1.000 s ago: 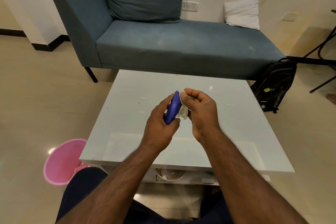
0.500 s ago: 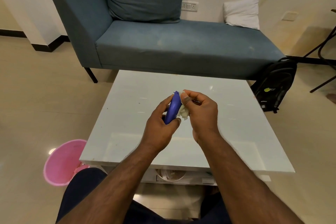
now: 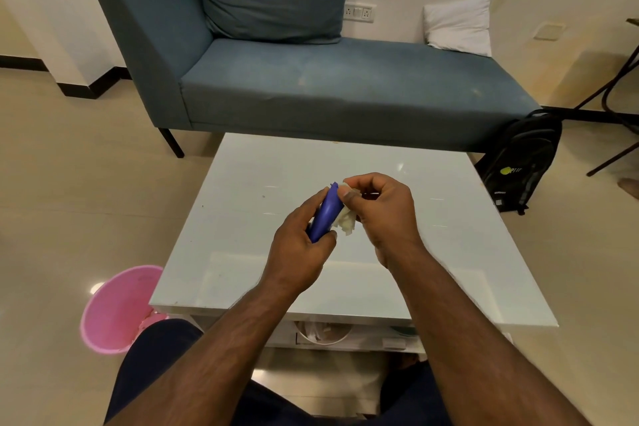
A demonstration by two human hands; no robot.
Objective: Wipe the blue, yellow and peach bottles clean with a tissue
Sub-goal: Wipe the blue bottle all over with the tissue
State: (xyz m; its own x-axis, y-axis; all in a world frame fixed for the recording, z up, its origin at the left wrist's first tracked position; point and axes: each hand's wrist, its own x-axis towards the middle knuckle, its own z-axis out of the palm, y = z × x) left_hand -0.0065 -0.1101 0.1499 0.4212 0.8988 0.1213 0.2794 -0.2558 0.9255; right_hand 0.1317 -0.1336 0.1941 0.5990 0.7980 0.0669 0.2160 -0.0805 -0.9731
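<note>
A person's left hand (image 3: 297,245) curls round the lower half of a small blue bottle (image 3: 326,213), holding it tilted in the air above the middle of a white glass-topped table (image 3: 466,252), while the right hand (image 3: 380,207) pinches a crumpled white tissue (image 3: 345,222) against the bottle's upper side, thumb pressed near its tip. The bottle looks light and rigid, with a smooth plastic skin that is likely to slip under rubbing; a firm wrap round the base, as here, seems the safest hold, leaving the neck free for wiping. The tissue is soft and thin, and may tear if dragged hard. The bottle is deep blue, slim and tapered towards a narrow top, its lower end hidden in the palm; no label can be made out. The yellow and peach bottles are not in view. Left of the table stands a pink bucket (image 3: 114,311); beyond the table is a blue-grey sofa (image 3: 345,90).
</note>
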